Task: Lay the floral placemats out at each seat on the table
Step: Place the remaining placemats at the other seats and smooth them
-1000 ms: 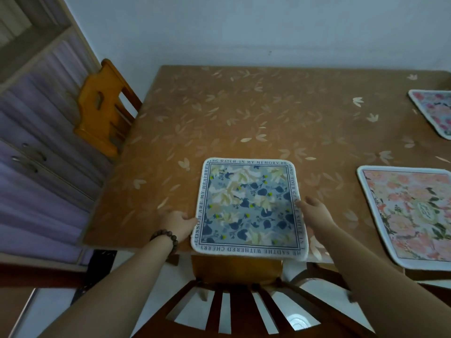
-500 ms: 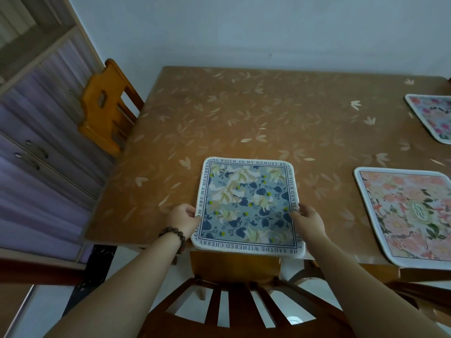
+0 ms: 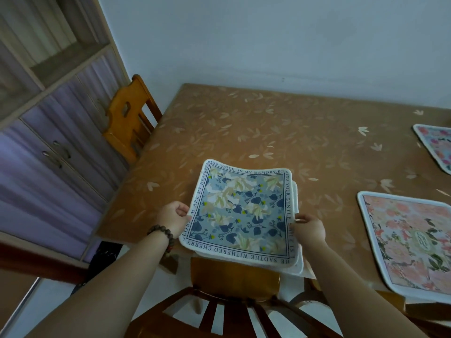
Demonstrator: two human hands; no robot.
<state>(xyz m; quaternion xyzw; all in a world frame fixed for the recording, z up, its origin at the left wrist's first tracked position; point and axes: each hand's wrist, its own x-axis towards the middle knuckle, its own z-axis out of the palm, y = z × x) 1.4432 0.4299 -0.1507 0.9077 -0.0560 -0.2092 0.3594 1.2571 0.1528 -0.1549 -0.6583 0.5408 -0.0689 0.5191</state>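
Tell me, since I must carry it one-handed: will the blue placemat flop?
Probably somewhat: the blue placemat bows between the left hand and right hand. It looks thin and light, so likely droops from a single grip.

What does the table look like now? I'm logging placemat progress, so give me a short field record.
held mat: blue floral placemat, its side edges lifted, at least one more mat under it
left hand: pinches the mat's left edge
right hand: pinches its right edge
laid mats: pink floral placemat; another pink mat farther back
surface: brown leaf-print table
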